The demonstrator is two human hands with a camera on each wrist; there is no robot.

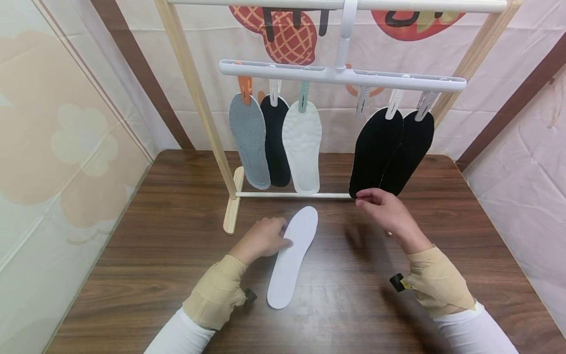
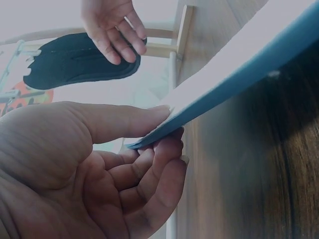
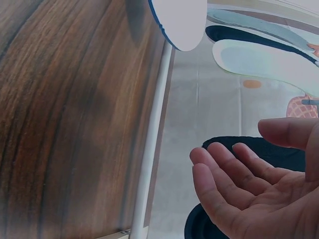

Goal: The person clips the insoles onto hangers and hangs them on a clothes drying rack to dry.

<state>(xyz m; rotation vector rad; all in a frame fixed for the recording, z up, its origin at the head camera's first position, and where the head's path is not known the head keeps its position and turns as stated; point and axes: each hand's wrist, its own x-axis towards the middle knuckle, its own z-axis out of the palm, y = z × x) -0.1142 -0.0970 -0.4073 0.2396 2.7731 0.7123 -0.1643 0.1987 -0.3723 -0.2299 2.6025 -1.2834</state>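
My left hand [image 1: 263, 237] pinches a white insole [image 1: 295, 258] by its edge, between thumb and curled fingers. In the left wrist view the insole [image 2: 219, 74] shows a blue underside and is tilted above the wooden surface. My right hand [image 1: 389, 211] is at the lower end of a black insole [image 1: 376, 140], which hangs from a white clip [image 1: 394, 104]. The right wrist view shows its fingers loosely bent, palm up, with nothing gripped; whether they touch the black insole cannot be told. A second black insole [image 1: 411, 147] hangs beside it, from a grey clip [image 1: 426, 105].
A white hanger bar [image 1: 283, 72] hangs from a wooden-sided rack [image 1: 194, 83]. On its left half hang a grey insole [image 1: 248, 142], a black insole [image 1: 276, 142] and a white insole [image 1: 302, 147]. A grey clip [image 1: 362, 101] right of centre holds nothing. A white rod [image 1: 296, 195] crosses low.
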